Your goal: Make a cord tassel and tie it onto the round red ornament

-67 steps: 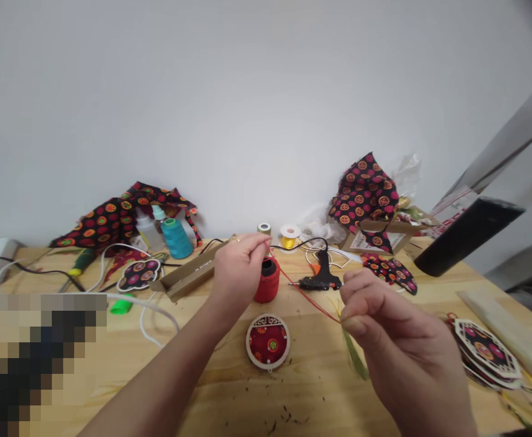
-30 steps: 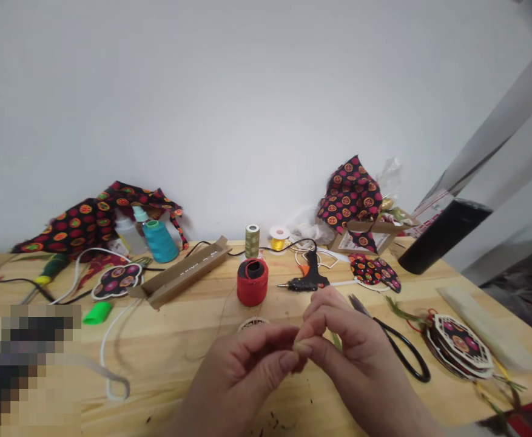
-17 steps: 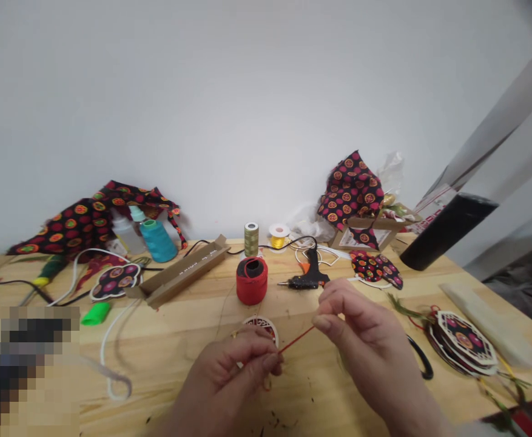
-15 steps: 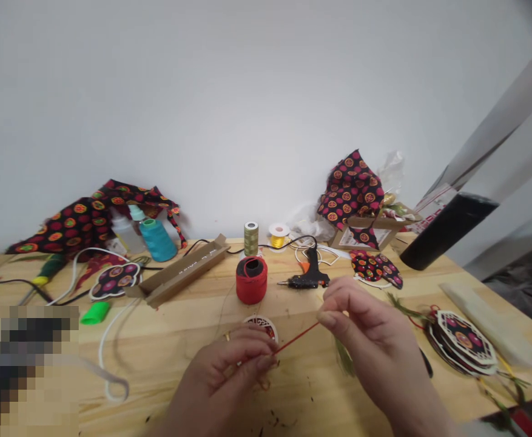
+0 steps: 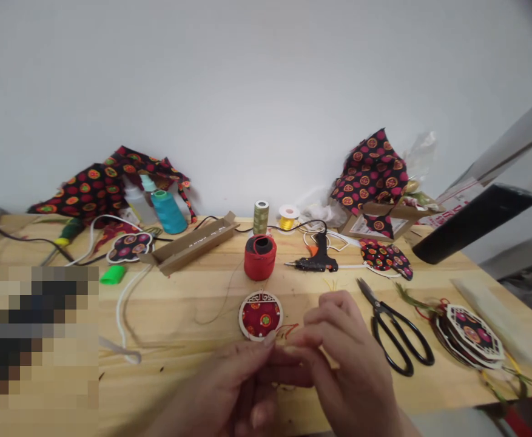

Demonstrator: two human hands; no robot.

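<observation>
My left hand (image 5: 242,379) and my right hand (image 5: 345,358) meet low in the middle of the view, fingertips pinched close together. Between them a thin red cord (image 5: 288,329) shows as a small loop above the fingers; its ends are hidden. Some yellow threads (image 5: 333,284) stick up just beyond my right hand. Right behind my left thumb lies a round pendant (image 5: 262,318) with a pale rim, lattice top and red patterned fabric. Farther back stands a spool of red cord (image 5: 259,260). Black-handled scissors (image 5: 390,325) lie open to the right of my right hand.
A glue gun (image 5: 315,258) lies behind, near green (image 5: 261,217) and yellow (image 5: 288,218) spools. At right are stacked fabric ornaments (image 5: 470,337) and a black tube (image 5: 475,221). At left are a cardboard tray (image 5: 193,247), a teal cone (image 5: 169,212) and a green cap (image 5: 113,275).
The red cord was stretched straight between my hands; now my hands have come together and it is slack. The round pendant and the scissors have come into fuller view as the camera shifted.
</observation>
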